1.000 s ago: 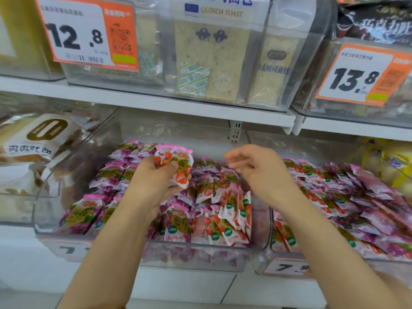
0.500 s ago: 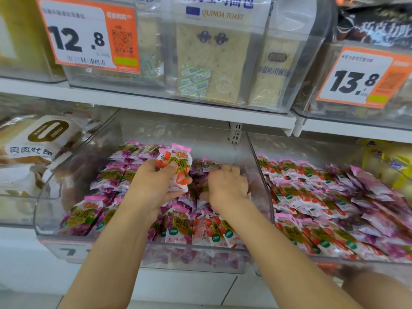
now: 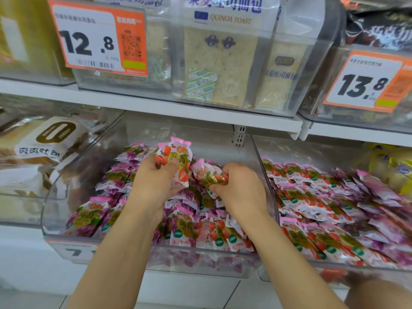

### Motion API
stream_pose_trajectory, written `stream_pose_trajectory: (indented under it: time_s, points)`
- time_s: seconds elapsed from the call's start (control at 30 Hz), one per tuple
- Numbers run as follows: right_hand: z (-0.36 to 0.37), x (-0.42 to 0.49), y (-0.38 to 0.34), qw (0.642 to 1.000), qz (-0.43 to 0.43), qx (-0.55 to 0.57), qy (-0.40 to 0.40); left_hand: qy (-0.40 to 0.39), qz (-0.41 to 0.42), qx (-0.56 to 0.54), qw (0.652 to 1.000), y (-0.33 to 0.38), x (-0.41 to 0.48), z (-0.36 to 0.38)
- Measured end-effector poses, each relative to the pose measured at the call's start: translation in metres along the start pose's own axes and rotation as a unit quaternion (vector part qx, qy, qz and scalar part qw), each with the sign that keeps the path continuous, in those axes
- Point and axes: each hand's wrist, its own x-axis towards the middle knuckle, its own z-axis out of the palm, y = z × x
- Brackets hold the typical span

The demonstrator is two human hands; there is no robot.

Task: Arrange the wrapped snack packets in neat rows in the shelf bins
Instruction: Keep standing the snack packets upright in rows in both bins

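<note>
My left hand (image 3: 153, 184) grips a strawberry snack packet (image 3: 176, 159), pink-topped and upright, above the middle clear bin (image 3: 66, 219). My right hand (image 3: 238, 188) is closed on a second strawberry packet (image 3: 208, 175), tilted toward the first and nearly touching it. Below both hands the bin holds purple grape packets (image 3: 89, 217) on its left and strawberry packets (image 3: 225, 235) at its front right. The right-hand clear bin (image 3: 265, 179) holds rows of strawberry packets (image 3: 312, 192) with purple ones farther right.
A white shelf board (image 3: 156, 105) runs just above the bins, with toast bags (image 3: 220, 63) and price tags 12.8 (image 3: 95, 41) and 13.8 (image 3: 365, 83) on it. Bread bags (image 3: 38, 143) fill the bin at left. Yellow packets (image 3: 390, 161) lie at far right.
My right hand went from above the bin divider down into the middle bin, then came up closed on a strawberry packet. My left hand kept its packet, barely moving.
</note>
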Motion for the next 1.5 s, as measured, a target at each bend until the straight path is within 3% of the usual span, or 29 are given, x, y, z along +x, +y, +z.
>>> stream_pose_trajectory:
  time_s: [0.13, 0.27, 0.47, 0.57, 0.7, 0.87, 0.97, 1.03, 1.1, 1.23, 1.33, 1.5]
  points:
    - [-0.024, -0.012, -0.001, 0.972, 0.033, 0.226, 0.057, 0.000, 0.021, -0.045, 0.999, 0.006, -0.010, 0.006]
    - [-0.050, -0.026, 0.008, 0.872, 0.058, 0.485, -0.030, -0.065, 0.014, -0.025, 0.997, 0.006, -0.018, 0.016]
    - [-0.076, -0.044, 0.048, 0.786, 0.115, 0.606, -0.042, -0.267, 0.010, -0.017, 0.963, 0.009, -0.045, 0.064]
    - [-0.091, -0.050, 0.074, 0.756, 0.139, 0.639, -0.029, -0.313, 0.018, -0.015, 0.950, 0.008, -0.054, 0.089]
    - [-0.107, -0.059, 0.110, 0.724, 0.163, 0.670, -0.029, -0.322, 0.101, 0.111, 0.935, -0.003, -0.063, 0.123]
    - [-0.114, -0.057, 0.154, 0.766, 0.216, 0.603, 0.062, -0.323, 0.093, 0.136, 0.932, -0.019, -0.070, 0.160]
    - [-0.121, -0.046, 0.188, 0.822, 0.253, 0.483, 0.163, -0.298, 0.102, 0.158, 0.936, -0.028, -0.067, 0.175]
    - [-0.126, -0.036, 0.211, 0.870, 0.259, 0.377, 0.187, -0.280, 0.098, 0.160, 0.941, -0.032, -0.064, 0.182]
    - [-0.124, -0.023, 0.227, 0.902, 0.261, 0.305, 0.161, -0.265, 0.090, 0.160, 0.947, -0.037, -0.062, 0.188]
    - [-0.104, 0.002, 0.236, 0.928, 0.236, 0.281, 0.061, -0.241, 0.080, 0.136, 0.958, -0.046, -0.058, 0.198]
    - [-0.088, 0.016, 0.234, 0.964, 0.206, 0.168, -0.015, -0.220, 0.073, 0.113, 0.966, -0.047, -0.054, 0.202]
    - [-0.085, 0.018, 0.236, 0.984, 0.170, 0.058, 0.003, -0.207, 0.072, 0.105, 0.970, -0.045, -0.047, 0.202]
